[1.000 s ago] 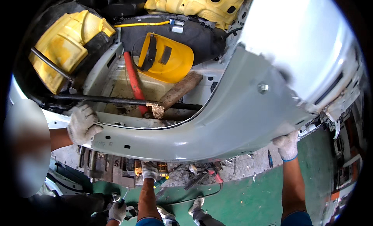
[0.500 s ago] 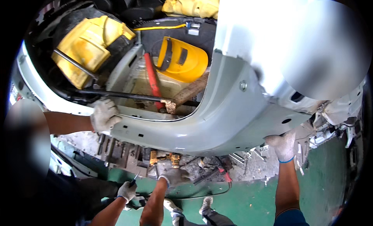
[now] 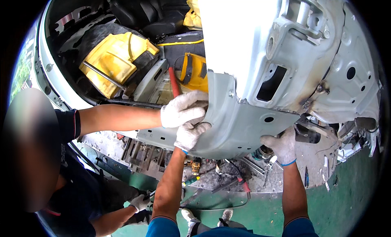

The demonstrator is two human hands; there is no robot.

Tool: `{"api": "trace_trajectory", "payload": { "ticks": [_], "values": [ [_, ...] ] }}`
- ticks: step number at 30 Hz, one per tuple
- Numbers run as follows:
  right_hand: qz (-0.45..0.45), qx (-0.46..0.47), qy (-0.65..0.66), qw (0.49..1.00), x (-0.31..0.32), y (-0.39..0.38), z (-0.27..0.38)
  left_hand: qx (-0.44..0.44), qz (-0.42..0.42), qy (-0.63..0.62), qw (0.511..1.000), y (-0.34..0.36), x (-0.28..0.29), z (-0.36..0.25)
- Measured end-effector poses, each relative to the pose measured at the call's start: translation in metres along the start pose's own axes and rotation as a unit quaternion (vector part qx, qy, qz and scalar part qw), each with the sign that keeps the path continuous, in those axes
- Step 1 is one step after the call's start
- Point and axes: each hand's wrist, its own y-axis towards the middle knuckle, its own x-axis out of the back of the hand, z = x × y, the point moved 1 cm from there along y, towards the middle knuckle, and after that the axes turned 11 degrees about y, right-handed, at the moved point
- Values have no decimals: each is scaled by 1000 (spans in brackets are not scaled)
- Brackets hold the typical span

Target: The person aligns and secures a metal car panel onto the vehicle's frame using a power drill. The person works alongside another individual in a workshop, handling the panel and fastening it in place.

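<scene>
A pale grey-green car body panel [image 3: 238,129] curves along the lower rim of a door opening. Palm down on it is my left hand [image 3: 190,137] in a white knit glove, fingers and thumb apart. Its fingertips are partly covered by a co-worker's gloved hand [image 3: 184,109], which lies at the rim of the opening. Farther right, my gloved right hand [image 3: 283,146] grips the panel's lower edge. Its thumb shows on the outer face, while the other fingertips are partly hidden at the edge.
Inside the car lie yellow foam pieces [image 3: 116,59], a red bar [image 3: 174,83] and a yellow face shield [image 3: 196,76]. Below the panel, a littered bench [image 3: 140,155] carries a yellow power tool [image 3: 196,167] and a red-handled cable tool [image 3: 245,185]. The co-worker stands close at left.
The view has shifted. My left hand has risen from above the bench onto the panel. The co-worker's upper hand has moved right along the rim. My right hand stays at the lower edge.
</scene>
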Motion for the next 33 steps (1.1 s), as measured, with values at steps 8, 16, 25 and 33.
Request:
{"api": "trace_trajectory", "payload": {
  "ticks": [8, 16, 25, 33],
  "values": [
    [-1, 17, -8, 1000, 2, 0, -1, 99, 85, -102, 986, 17, 16, -18],
    [-14, 23, 51, 998, -2, -1, -19, -110, -103, 187, 971, 2, -9, -17],
    [-101, 146, 159, 971, -35, -18, -54, -140, -163, 213, 953, -3, -11, -6],
    [-144, 224, 172, 948, -50, -11, -90, -154, -191, 197, 949, -5, -7, -32]
  ]
}}
